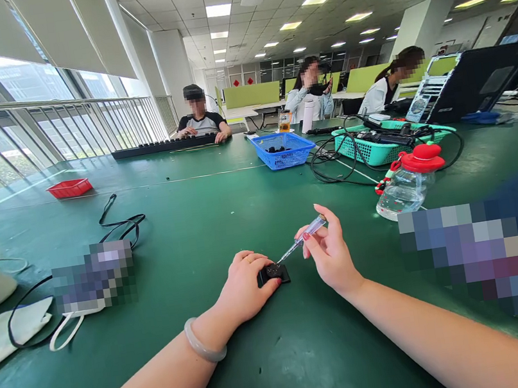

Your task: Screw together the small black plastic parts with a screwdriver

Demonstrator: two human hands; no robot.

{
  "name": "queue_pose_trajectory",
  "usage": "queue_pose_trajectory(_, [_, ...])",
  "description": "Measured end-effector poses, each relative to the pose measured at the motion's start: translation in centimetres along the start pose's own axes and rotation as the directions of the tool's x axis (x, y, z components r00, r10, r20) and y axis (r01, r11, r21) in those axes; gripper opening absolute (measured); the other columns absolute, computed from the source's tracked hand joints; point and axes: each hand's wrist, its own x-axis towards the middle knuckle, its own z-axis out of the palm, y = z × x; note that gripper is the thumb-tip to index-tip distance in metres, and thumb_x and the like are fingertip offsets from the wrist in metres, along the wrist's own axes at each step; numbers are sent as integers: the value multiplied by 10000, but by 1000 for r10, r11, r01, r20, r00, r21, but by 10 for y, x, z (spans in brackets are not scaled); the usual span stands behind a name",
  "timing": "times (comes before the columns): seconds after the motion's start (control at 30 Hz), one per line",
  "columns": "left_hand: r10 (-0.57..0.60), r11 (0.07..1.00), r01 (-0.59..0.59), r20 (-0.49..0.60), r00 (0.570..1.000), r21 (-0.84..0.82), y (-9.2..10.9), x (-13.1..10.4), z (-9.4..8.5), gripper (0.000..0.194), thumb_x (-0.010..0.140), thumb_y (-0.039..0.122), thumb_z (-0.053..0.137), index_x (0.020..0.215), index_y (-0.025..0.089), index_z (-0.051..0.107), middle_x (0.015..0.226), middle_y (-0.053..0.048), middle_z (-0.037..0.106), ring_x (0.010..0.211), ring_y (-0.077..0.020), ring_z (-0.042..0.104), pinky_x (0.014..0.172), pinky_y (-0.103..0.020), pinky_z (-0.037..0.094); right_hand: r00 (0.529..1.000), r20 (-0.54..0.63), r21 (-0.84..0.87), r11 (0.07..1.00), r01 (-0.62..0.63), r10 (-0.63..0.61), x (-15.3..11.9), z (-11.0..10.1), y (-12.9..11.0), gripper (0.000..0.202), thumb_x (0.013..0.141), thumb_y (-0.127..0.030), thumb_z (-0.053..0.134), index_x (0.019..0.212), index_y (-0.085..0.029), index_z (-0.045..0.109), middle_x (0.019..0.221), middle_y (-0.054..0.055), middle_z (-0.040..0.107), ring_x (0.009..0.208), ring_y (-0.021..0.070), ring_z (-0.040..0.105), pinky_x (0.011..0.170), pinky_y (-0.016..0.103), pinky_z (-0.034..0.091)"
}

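A small black part (274, 271) with a flat square base and a rounded, dotted top lies on the green table (186, 231) in front of me. My left hand (248, 285) is closed on its left side, fingers over the far edge and thumb along the near edge, pressing it to the tabletop. In my right hand (330, 251) is a thin screwdriver (311, 227) with a clear handle, gripped between thumb and fingers with the index finger at its end. The shaft slants down left, its tip at the top of the black part; whether it sits in a screw is too small to tell.
Farther back stand a blue basket (282, 157) of dark pieces, a teal basket (369, 150) with tangled cables, and a red tray (70, 188). A red-lidded bottle (402, 189) is right. Left lie a black strap (122, 223) and white cloth (14, 331). Three people sit beyond.
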Motion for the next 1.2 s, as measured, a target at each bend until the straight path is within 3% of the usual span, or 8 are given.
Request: queue_pose_trajectory(1.2, [-10, 1000, 10, -3, 1000, 3, 1, 0, 0, 246, 817, 278, 706, 1059, 237, 729, 1175, -41, 728, 1226, -304, 531, 1100, -502, 431, 1000, -7, 3, 1000, -5, 5, 0, -1, 0, 487, 943, -338, 524, 1382, -283, 320, 888, 1, 676, 542, 116, 540, 577, 310, 514])
